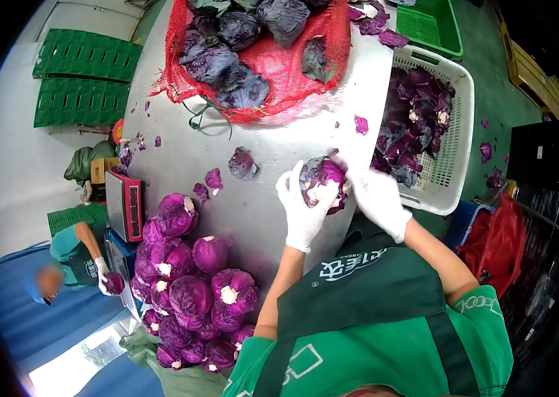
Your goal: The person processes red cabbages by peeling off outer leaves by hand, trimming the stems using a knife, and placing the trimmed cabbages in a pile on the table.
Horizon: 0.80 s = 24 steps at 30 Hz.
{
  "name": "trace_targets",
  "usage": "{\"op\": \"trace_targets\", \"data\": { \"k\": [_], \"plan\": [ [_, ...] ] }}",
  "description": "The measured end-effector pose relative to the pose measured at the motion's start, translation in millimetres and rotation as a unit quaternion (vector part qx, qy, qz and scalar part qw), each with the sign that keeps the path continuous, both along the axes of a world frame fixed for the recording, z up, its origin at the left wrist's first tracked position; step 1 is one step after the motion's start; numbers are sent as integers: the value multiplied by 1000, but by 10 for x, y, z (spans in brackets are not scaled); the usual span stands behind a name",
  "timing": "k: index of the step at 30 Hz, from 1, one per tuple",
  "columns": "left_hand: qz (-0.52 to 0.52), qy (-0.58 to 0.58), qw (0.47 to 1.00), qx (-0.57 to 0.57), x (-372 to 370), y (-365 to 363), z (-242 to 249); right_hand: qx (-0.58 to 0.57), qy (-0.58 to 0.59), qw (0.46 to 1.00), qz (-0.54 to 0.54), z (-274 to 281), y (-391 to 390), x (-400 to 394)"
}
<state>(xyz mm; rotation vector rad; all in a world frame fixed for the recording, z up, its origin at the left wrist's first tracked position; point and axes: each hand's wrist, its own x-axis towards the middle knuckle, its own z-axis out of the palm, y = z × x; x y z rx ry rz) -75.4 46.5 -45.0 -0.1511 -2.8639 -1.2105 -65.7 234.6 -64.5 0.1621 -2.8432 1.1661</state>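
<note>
In a white glove, my left hand (pixel 302 208) grips a red cabbage (pixel 326 177) near the table's right edge. The cabbage has dark outer leaves on its left and a pale cut patch facing me. My right hand (pixel 377 202), also gloved, is at the cabbage's right side; motion blurs its fingers, and I cannot tell whether it holds anything. Left of the cabbage, a loose dark leaf (pixel 242 163) lies on the metal table (pixel 273 149). Trimmed red cabbages (pixel 190 298) are piled at the table's near left.
A red mesh bag (pixel 286 73) of untrimmed cabbages lies open at the far end. To the right stands a white crate (pixel 459 126) with discarded leaves, below a green crate (pixel 428 26). A scale (pixel 127 206) is at the left, where a co-worker (pixel 74 255) holds a cabbage.
</note>
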Motion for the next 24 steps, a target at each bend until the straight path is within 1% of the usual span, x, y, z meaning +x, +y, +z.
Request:
{"op": "trace_targets", "data": {
  "k": [2,3,5,6,8,10,11,12,13,14,15,16,17,18,19,20,21,22,23,24],
  "plan": [
    [34,-19,998,53,25,15,19,-57,27,994,-87,-329,239,-196],
    [33,-15,998,52,6,-16,-12,-41,53,996,-60,-363,331,-213],
    [34,-9,999,41,74,-103,-124,-110,-114,986,-45,-84,339,-212],
    [55,-41,996,54,70,-97,-105,-69,41,997,-9,-73,250,-131],
    [3,16,1000,26,25,-116,-84,-62,-112,992,-12,313,15,-85],
    [-73,34,996,49,-12,-112,-72,-71,-9,997,-6,226,-164,-121],
    [-20,-106,961,254,39,-35,-55,-43,-101,994,23,232,-113,-178],
    [-20,-107,962,251,20,-51,-9,-54,-14,998,2,244,-110,-210],
    [-80,-45,990,105,7,-81,37,-18,-5,1000,21,187,-106,-232],
    [-138,17,989,-42,3,-94,55,20,5,999,39,120,-65,-268],
    [-116,29,993,-20,16,-72,37,-4,65,998,21,87,13,-354],
    [-115,31,993,-18,55,-62,11,62,20,998,18,92,212,-491],
    [-84,33,996,4,89,-55,-22,50,13,998,-38,-579,427,-564],
    [-58,34,997,24,123,-74,-21,32,-5,996,-80,-631,522,-575],
    [-47,28,998,18,152,-109,6,6,-12,995,-100,-479,550,-630],
    [-10,6,999,42,202,-144,-22,-22,-27,993,-113,-327,547,-605],
    [13,-31,999,33,274,-149,50,-82,-118,981,-134,53,474,-552],
    [34,-56,997,26,246,-123,109,-86,-151,978,-117,215,398,-468],
    [38,-71,997,-7,252,-148,42,-76,-46,992,-86,87,305,-351],
    [41,-66,997,-7,235,-145,-1,-65,56,995,-56,-50,206,-164]
  ]
}}
